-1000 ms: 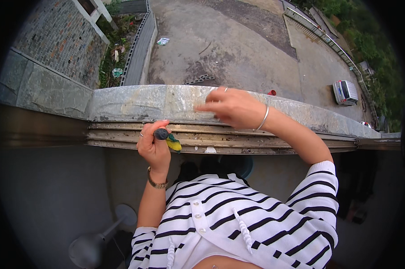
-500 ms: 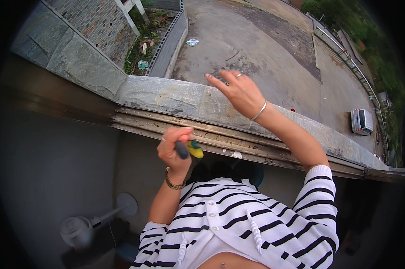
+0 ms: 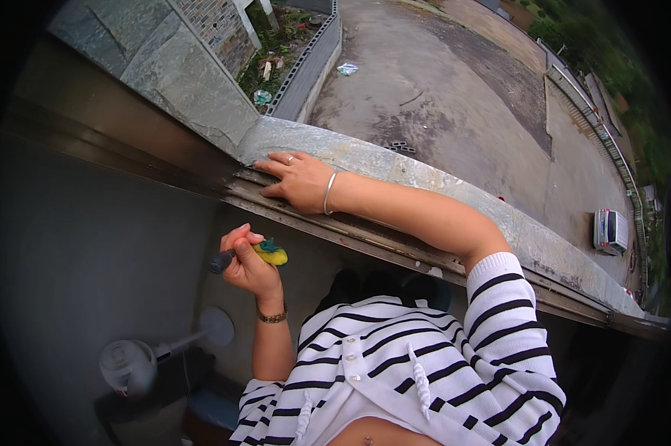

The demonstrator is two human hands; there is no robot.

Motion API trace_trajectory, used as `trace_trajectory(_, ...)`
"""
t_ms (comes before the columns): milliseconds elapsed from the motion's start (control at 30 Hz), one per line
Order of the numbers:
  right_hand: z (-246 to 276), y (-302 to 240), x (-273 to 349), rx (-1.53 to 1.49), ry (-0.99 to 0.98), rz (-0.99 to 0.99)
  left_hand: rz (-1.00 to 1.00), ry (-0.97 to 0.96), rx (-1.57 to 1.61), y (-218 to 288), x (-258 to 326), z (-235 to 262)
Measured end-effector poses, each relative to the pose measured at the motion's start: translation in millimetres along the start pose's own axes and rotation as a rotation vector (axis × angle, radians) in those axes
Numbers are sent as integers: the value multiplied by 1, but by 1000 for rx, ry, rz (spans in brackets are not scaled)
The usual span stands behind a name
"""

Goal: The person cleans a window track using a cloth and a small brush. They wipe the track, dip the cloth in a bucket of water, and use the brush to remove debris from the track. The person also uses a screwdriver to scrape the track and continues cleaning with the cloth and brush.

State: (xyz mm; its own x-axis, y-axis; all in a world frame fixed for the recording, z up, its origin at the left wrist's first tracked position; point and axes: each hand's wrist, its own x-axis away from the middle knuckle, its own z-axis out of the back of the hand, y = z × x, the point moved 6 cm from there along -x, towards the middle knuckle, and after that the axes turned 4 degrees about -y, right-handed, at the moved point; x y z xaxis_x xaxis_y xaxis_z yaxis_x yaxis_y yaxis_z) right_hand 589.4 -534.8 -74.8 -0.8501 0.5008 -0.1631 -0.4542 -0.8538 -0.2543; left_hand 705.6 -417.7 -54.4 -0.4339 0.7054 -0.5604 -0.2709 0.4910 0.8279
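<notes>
Lowered since the earlier frame: right hand (image 3: 300, 182), then lifted with fingers spread, now flat on the stone sill (image 3: 425, 175).

Left to right: white fan (image 3: 131, 364) on the floor below, lower left, unchanged in kind but shifted in view as the head turned. Left hand (image 3: 250, 266), wearing a gold-coloured bracelet, remains below the window track (image 3: 365, 238), fingers closed around a small tool (image 3: 250, 255) with a dark tip pointing left and a yellow-green handle; it has dropped slightly away from the track. Right hand, with ring and silver bangle, rests palm down, fingers together and extended, touching both sill and track edge, gripping nothing. White vehicle (image 3: 609, 230) far below, right.
</notes>
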Motion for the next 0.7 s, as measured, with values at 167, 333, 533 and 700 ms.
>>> trace_trajectory(167,20,-2,38,55,-234,114,-25,-1,-73,-6,-9,20)
trace_trajectory(333,41,-9,13,-132,-30,69,-5,2,-66,-18,-14,21)
trace_trajectory(533,3,-35,-54,11,84,12,-30,-20,-119,-20,-34,28)
trace_trajectory(700,-3,-36,-47,24,55,-8,-5,-31,-99,-33,-34,34)
